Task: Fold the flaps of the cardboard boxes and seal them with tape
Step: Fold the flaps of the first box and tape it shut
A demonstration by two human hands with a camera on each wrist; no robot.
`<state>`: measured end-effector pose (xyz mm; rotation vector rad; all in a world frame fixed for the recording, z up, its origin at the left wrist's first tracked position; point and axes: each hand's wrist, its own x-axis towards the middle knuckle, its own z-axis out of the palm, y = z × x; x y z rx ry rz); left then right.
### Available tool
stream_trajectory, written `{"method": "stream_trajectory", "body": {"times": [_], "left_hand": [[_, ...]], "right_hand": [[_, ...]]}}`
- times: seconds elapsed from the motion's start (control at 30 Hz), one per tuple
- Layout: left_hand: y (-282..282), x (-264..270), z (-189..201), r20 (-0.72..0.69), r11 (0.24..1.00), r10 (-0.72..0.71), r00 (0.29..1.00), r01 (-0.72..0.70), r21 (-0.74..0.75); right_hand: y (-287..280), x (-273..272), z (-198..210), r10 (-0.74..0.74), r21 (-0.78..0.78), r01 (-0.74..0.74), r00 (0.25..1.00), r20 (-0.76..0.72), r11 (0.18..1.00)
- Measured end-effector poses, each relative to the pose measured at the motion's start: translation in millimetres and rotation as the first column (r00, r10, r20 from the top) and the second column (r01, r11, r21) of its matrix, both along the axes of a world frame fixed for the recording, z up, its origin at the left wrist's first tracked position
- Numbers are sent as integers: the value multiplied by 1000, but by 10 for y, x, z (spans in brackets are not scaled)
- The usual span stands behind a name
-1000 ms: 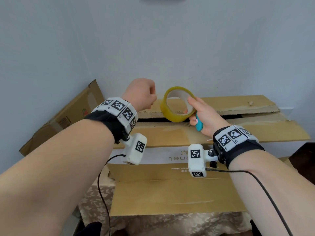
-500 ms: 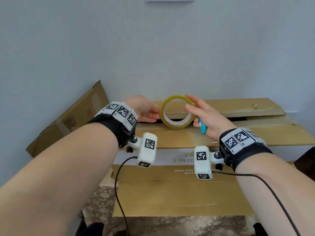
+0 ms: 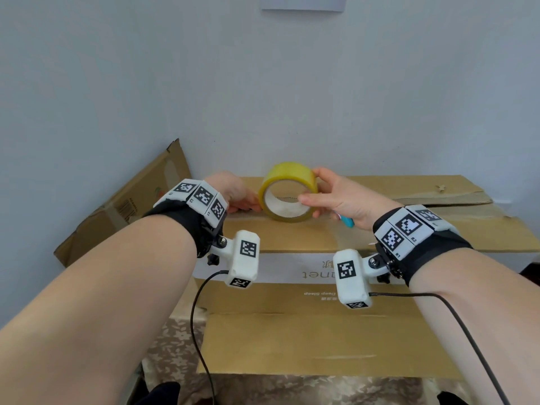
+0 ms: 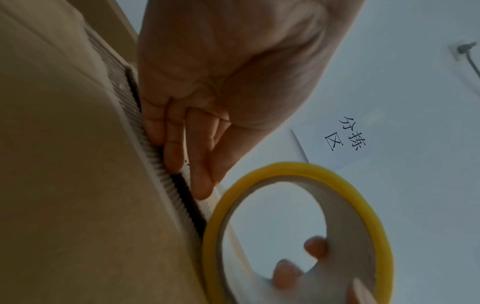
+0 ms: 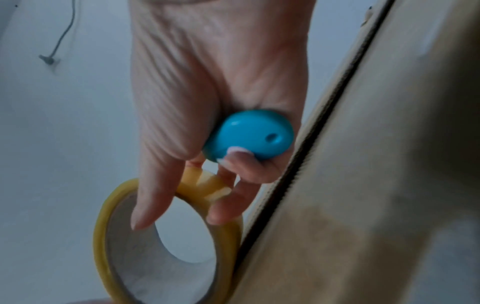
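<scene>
Fingers of the right hand (image 3: 344, 200) pinch the yellow tape roll (image 3: 287, 192) on the box (image 3: 321, 238) seam, with a blue tool (image 5: 249, 134) tucked in. Left hand (image 3: 233, 191) lies flat on the flaps, fingers straight. Another box (image 3: 125, 200) leans against the wall nearby.

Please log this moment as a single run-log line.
left hand: fingers pressing at flap seam | right hand: holds tape roll and blue tool | cardboard box: flaps folded, seam untaped

Left hand (image 3: 230, 191) and right hand (image 3: 344, 200): bare forearms, no sleeves. Each wrist: black strap (image 3: 432, 252) topped with white blocks printed with black square markers; white camera housing (image 3: 245, 258) below on a screwed bracket, marker-tagged, trailing a black cable (image 3: 195, 311).
</scene>
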<state>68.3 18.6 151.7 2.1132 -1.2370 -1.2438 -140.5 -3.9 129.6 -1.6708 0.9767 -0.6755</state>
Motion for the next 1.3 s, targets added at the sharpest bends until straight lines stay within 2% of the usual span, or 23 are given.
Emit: {"method": "stream_trajectory", "body": {"times": [0.17,0.23,0.3,0.37,0.53,0.67,0.73,0.8,0.93,1.1,1.3], "left_hand": [[9,112,-35,-126,988,141,982,-147,-43],[24,164,-44,-191,977,195,962,-207,-43],[36,233,-61,-236,968,230,944,-246,-41],[57,367,-70,-269,954,270,925,-294,-54],[174,839,-68,-349,915,353,868,-398,-66],[257,1002,-145,-398,900,374,838,-431,-62],[284,1040,-235,-422,890,386,820,-452,-63],[300,1063,-338,-466,880,394,793,-472,-59],[302,1096,-514,-648,857,383,658,-515,-18],[292,1179,-679,-763,826,388,517,-563,38],[281,1232,-839,-800,837,364,478,-544,56]], "right_hand": [[-4,255,173,26,-128,-37,996,-90,991],[-14,363,225,16,-260,-75,975,-223,963],[-28,470,224,-37,-392,-133,917,-396,910],[-42,558,188,-107,-447,-153,858,-503,881],[-62,743,264,-151,-504,-268,749,-645,821],[-63,954,366,-190,-547,-339,693,-695,765],[-49,1005,347,-184,-529,-283,724,-665,800],[-47,1028,286,-165,-476,-173,793,-587,862],[-54,1074,131,-132,-373,-52,883,-451,926],[-50,1212,45,-135,-386,-41,898,-419,922],[-77,1332,55,-157,-420,-57,876,-457,906]]}}
